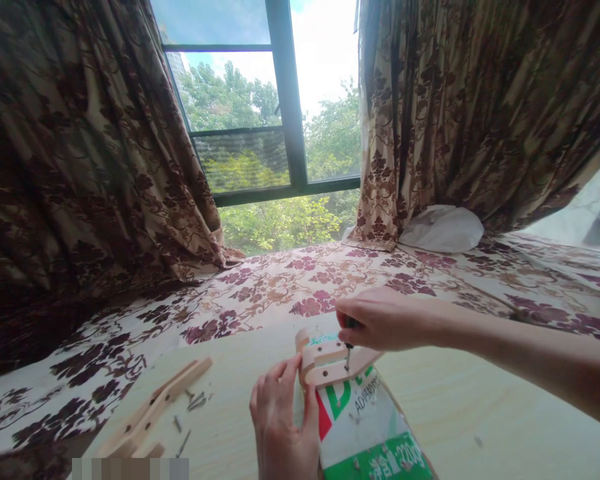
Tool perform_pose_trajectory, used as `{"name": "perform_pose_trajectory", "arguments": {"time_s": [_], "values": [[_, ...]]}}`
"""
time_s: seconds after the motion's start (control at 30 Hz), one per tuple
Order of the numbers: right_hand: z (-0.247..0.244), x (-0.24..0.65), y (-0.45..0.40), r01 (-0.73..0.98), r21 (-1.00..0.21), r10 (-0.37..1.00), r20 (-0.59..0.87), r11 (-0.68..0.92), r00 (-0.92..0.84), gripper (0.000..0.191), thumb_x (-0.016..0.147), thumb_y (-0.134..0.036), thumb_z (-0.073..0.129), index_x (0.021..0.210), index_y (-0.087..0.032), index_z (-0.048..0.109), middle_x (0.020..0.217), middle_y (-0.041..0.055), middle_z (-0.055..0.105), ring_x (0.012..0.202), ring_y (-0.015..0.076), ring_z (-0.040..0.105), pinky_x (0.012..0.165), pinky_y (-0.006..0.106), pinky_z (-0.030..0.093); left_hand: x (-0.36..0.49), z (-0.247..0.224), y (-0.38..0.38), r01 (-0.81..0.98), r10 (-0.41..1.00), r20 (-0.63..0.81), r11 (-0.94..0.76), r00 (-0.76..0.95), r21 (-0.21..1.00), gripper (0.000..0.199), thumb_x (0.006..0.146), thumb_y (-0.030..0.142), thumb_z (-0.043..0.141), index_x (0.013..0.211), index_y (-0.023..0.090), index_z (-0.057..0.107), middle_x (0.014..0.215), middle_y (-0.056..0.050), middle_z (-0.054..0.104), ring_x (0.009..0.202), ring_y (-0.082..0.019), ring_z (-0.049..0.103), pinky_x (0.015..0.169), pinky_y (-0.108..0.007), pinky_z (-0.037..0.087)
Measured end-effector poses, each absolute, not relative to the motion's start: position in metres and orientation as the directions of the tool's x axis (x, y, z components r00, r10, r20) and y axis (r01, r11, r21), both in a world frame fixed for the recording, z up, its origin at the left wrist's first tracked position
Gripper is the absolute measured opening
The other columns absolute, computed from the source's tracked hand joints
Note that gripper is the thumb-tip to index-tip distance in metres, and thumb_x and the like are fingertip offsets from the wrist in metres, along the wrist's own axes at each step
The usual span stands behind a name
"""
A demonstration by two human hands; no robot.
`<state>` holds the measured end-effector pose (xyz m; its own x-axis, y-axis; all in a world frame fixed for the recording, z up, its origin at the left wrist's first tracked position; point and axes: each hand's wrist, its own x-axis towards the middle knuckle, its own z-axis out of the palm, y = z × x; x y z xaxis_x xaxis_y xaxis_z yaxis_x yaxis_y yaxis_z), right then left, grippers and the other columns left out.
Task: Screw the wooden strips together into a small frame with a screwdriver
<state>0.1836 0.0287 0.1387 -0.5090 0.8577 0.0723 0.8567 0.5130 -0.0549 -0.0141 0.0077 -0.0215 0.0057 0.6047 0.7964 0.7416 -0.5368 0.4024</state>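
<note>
My right hand (383, 321) is closed around the dark handle of a screwdriver (349, 355). The shaft points down, its tip at a hole or screw in a pale wooden frame (333, 375). Several dark holes or screw heads dot that frame. Fingers and thumb of my left hand (284, 417) grip its left end. Beneath the frame lies a flat white, green and red printed package piece (363, 430) with small bits scattered on it. My right palm hides the frame's far right part.
On the left of the pale board (235, 400) lie more wooden pieces (155, 407) beside several loose screws (196, 401). Floral cloth (275, 293) covers the surface behind, with a white plastic bag (443, 229) near the curtain (380, 167). A window (295, 100) is beyond.
</note>
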Motion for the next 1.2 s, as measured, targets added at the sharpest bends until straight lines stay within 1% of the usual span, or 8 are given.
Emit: {"name": "perform_pose_trajectory", "arguments": {"time_s": [0.13,0.23,0.5,0.6,0.73,0.8,0.97,1.2], "values": [[0.152,0.184,0.024,0.733,-0.108,0.734,-0.035,0.671,-0.678,0.015,0.079,-0.019,0.054,0.089,-0.020,0.066,0.082,0.0027,0.068,0.070,0.0132,0.057,0.056,0.021,0.033,-0.009,-0.012,0.000,0.500,0.859,0.496,-0.377,-0.125,0.780,0.038,0.085,0.039,0.056,0.120,0.025,0.057,0.113,-0.004,0.066,0.104,-0.020,0.061,0.092,-0.033,0.045],[0.151,0.183,0.028,0.744,-0.072,0.743,-0.044,0.665,-0.668,0.014,0.080,-0.021,0.053,0.086,-0.019,0.066,0.077,0.0031,0.067,0.066,0.0131,0.055,0.054,0.021,0.031,-0.006,-0.009,-0.002,0.384,0.929,0.335,-0.256,-0.154,0.887,0.043,0.083,0.044,0.058,0.120,0.022,0.058,0.109,-0.006,0.068,0.099,-0.021,0.063,0.090,-0.032,0.048],[0.136,0.170,0.034,0.881,0.035,0.875,0.113,0.471,-0.472,0.023,0.085,-0.029,0.046,0.086,-0.015,0.064,0.073,0.0087,0.068,0.062,0.0159,0.056,0.049,0.025,0.024,-0.005,-0.006,-0.003,0.337,0.932,0.328,-0.263,-0.153,0.904,0.044,0.081,0.046,0.059,0.119,0.022,0.060,0.107,-0.007,0.068,0.099,-0.022,0.063,0.088,-0.033,0.050],[0.143,0.172,0.026,0.833,0.072,0.828,0.096,0.548,-0.553,0.017,0.082,-0.028,0.053,0.090,-0.017,0.064,0.074,0.0064,0.068,0.063,0.0159,0.056,0.050,0.026,0.023,-0.005,-0.005,-0.003,0.331,0.931,0.331,-0.266,-0.157,0.905,0.045,0.081,0.047,0.059,0.117,0.021,0.061,0.107,-0.007,0.068,0.099,-0.022,0.063,0.088,-0.032,0.050],[0.147,0.180,0.022,0.646,0.111,0.644,0.062,0.755,-0.763,0.017,0.088,-0.019,0.045,0.083,-0.018,0.062,0.077,0.0050,0.067,0.068,0.0139,0.056,0.056,0.025,0.029,-0.004,-0.007,0.000,0.305,0.945,0.278,-0.218,-0.171,0.927,0.047,0.078,0.050,0.061,0.115,0.020,0.062,0.110,-0.007,0.067,0.104,-0.023,0.062,0.087,-0.032,0.050],[0.144,0.183,0.026,0.631,0.103,0.627,0.076,0.769,-0.775,0.018,0.088,-0.019,0.045,0.080,-0.017,0.062,0.075,0.0048,0.066,0.067,0.0134,0.055,0.057,0.025,0.030,-0.003,-0.009,0.003,0.258,0.961,0.227,-0.182,-0.156,0.949,0.050,0.077,0.051,0.062,0.116,0.019,0.061,0.114,-0.007,0.066,0.106,-0.023,0.061,0.088,-0.031,0.050],[0.135,0.183,0.035,0.729,0.004,0.721,0.139,0.685,-0.678,0.010,0.080,-0.016,0.052,0.077,-0.018,0.061,0.073,0.0024,0.065,0.064,0.0122,0.053,0.055,0.024,0.028,-0.007,-0.006,0.004,0.135,0.989,0.131,-0.121,-0.072,0.983,0.056,0.076,0.053,0.063,0.118,0.017,0.060,0.117,-0.009,0.064,0.107,-0.024,0.060,0.090,-0.031,0.048],[0.137,0.191,0.012,0.728,-0.017,0.727,0.083,0.685,-0.682,0.012,0.084,-0.019,0.049,0.077,-0.018,0.059,0.071,0.0030,0.065,0.062,0.0125,0.052,0.055,0.024,0.029,-0.010,0.001,-0.009,0.183,0.989,0.147,-0.145,0.002,0.972,0.052,0.074,0.055,0.063,0.110,0.019,0.063,0.109,-0.008,0.067,0.103,-0.024,0.061,0.088,-0.032,0.050]]}}
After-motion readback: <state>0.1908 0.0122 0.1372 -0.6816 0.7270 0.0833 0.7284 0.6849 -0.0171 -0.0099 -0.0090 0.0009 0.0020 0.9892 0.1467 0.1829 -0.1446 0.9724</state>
